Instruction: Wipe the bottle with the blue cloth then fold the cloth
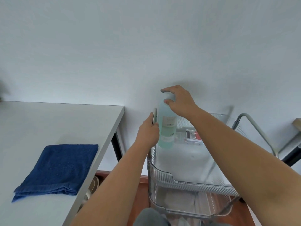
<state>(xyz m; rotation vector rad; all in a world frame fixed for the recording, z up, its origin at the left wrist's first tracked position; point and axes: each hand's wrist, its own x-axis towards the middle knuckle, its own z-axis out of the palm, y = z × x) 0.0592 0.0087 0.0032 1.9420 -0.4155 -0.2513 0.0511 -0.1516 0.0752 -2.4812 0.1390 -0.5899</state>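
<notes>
The right hand reaches forward, fingers curled over the cap of the pale-green bottle above the clear cart. The left hand seemingly grips the cart's handle (partly hidden). The folded blue cloth lies on the desk.

Left hand: fingers curled round a pale upright handle, forearm stretched forward.
Right hand: reached further forward, fingers and thumb spread and curved, gripping from above.
</notes>
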